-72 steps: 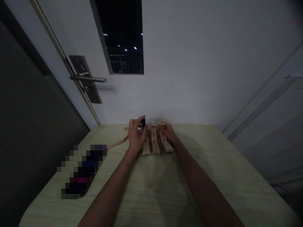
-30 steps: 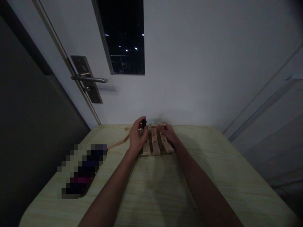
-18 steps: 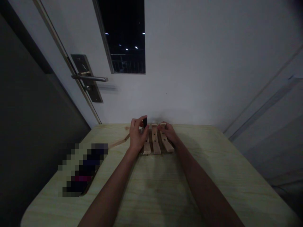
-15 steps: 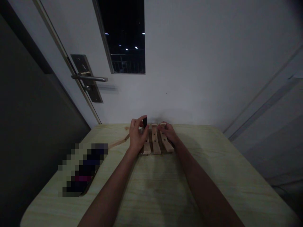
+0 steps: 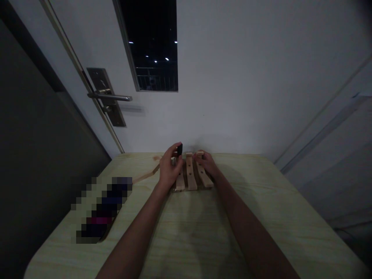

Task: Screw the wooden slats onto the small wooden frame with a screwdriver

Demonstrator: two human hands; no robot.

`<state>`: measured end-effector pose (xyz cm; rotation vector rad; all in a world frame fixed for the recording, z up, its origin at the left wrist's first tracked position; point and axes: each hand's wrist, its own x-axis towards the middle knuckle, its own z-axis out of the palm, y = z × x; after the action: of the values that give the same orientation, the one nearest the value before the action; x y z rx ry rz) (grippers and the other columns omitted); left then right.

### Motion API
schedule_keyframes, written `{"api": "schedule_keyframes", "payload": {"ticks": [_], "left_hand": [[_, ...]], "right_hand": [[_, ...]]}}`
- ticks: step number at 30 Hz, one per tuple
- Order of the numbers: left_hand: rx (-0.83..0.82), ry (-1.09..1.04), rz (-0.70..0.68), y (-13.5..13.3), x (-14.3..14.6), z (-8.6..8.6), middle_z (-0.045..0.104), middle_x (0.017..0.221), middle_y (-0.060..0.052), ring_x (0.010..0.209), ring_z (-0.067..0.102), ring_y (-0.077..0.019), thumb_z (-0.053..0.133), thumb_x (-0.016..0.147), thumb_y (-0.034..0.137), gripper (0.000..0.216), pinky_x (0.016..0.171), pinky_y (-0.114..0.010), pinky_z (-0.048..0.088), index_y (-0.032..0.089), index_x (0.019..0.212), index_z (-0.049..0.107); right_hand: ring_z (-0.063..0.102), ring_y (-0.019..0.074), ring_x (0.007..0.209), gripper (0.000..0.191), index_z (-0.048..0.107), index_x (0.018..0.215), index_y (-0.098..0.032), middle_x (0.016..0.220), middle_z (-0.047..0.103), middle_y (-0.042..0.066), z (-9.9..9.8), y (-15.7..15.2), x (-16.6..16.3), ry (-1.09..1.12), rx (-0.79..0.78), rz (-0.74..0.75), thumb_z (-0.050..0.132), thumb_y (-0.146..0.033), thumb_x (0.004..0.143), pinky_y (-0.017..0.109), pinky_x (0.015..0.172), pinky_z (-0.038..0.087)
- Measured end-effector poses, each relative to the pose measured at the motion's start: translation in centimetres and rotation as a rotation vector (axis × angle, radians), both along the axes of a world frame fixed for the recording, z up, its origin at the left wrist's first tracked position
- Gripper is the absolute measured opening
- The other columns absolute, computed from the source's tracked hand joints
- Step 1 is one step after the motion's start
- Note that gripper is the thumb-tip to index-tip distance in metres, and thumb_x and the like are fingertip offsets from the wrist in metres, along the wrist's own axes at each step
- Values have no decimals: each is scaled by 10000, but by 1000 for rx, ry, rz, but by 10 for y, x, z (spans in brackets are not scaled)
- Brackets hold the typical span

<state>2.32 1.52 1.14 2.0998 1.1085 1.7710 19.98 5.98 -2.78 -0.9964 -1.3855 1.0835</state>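
Observation:
My left hand (image 5: 169, 166) is closed, pinching a small black flat piece (image 5: 179, 149) upright between thumb and fingers. It sits over the far end of the left wooden piece (image 5: 180, 181). Two more pale wooden pieces with dark holes, a middle one (image 5: 190, 174) and a right one (image 5: 205, 176), lie side by side with it on a thin brownish base (image 5: 197, 187). My right hand (image 5: 208, 162) grips the far end of the right wooden piece, thumb and fingers around its raised tip. Both hands partly hide the wood.
The pale wood-grain table (image 5: 197, 232) meets a white door (image 5: 232, 97) at its back edge. A bent wooden strip (image 5: 145, 176) lies left of my hand, touching a blurred-out dark object (image 5: 107, 209). The metal door handle (image 5: 116, 97) is at upper left.
The black piece in my left hand has shifted slightly right and tilted, the left fingers moving with it. My right hand and the wooden pieces stay nearly in place.

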Motion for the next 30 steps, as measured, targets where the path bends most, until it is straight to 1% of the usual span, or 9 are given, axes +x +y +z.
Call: {"api": "schedule_keyframes", "payload": {"ticks": [2, 4, 7, 9, 11, 14, 20, 24, 30], "left_hand": [[10, -5, 0, 1, 0, 0, 618, 1050, -62, 874, 612, -160, 596, 817, 183, 421, 785, -337, 530, 234, 1223, 496], [41, 1, 31, 3, 0, 0, 592, 1039, -56, 881, 591, -158, 640, 799, 207, 411, 763, -320, 529, 235, 1191, 521], [77, 14, 106, 3, 0, 1, 549, 986, -39, 833, 563, -142, 661, 787, 210, 396, 737, -305, 522, 240, 1165, 546], [72, 20, 123, 3, -1, 2, 538, 930, -24, 794, 555, -134, 644, 801, 206, 388, 732, -305, 518, 243, 1174, 542], [54, 20, 110, 2, -1, 2, 539, 910, -16, 762, 555, -126, 625, 816, 209, 382, 722, -299, 517, 245, 1185, 533], [40, -2, 89, 3, -1, 0, 546, 945, -23, 754, 564, -120, 613, 824, 217, 385, 710, -287, 523, 249, 1198, 524], [10, -15, 15, 3, -1, -2, 584, 1043, -60, 843, 595, -144, 590, 831, 223, 441, 738, -292, 538, 248, 1258, 481], [-2, -19, 8, 2, -1, -3, 598, 1098, -81, 878, 608, -164, 571, 823, 212, 496, 741, -316, 548, 250, 1298, 432], [-11, -23, -38, 2, 0, -5, 614, 1060, -75, 917, 617, -172, 533, 829, 169, 457, 785, -345, 548, 256, 1269, 448]], "right_hand": [[453, 116, 592, 366, 510, 699, -203, 635, 510, -34, 0, 0, 0, 13, -12, 0, 707, -502, 625, 256, 577, 375], [452, 115, 591, 366, 509, 702, -203, 638, 508, -34, -1, 0, 0, 22, -14, -1, 712, -496, 622, 256, 577, 376], [449, 115, 595, 361, 509, 708, -203, 639, 509, -32, -2, 1, 0, 16, -6, 6, 706, -496, 631, 251, 573, 373], [442, 113, 592, 359, 508, 709, -204, 634, 505, -34, -3, 1, 1, 7, -2, -1, 702, -496, 634, 246, 564, 365], [437, 112, 590, 357, 506, 707, -204, 630, 499, -38, -4, 2, 1, 6, -1, -7, 703, -492, 631, 245, 559, 360], [438, 113, 591, 347, 503, 705, -205, 634, 499, -39, -4, 2, 1, 11, 2, -3, 699, -483, 636, 250, 569, 364], [433, 113, 592, 329, 498, 691, -206, 631, 489, -41, -3, 2, 1, 5, 19, -5, 693, -465, 641, 252, 576, 360], [436, 111, 590, 328, 497, 689, -201, 635, 485, -41, -2, 2, 1, 2, 8, -3, 696, -456, 639, 255, 585, 366], [439, 109, 590, 329, 509, 706, -198, 642, 487, -40, -1, 1, 1, 23, 4, 6, 701, -458, 646, 253, 581, 366]]}}
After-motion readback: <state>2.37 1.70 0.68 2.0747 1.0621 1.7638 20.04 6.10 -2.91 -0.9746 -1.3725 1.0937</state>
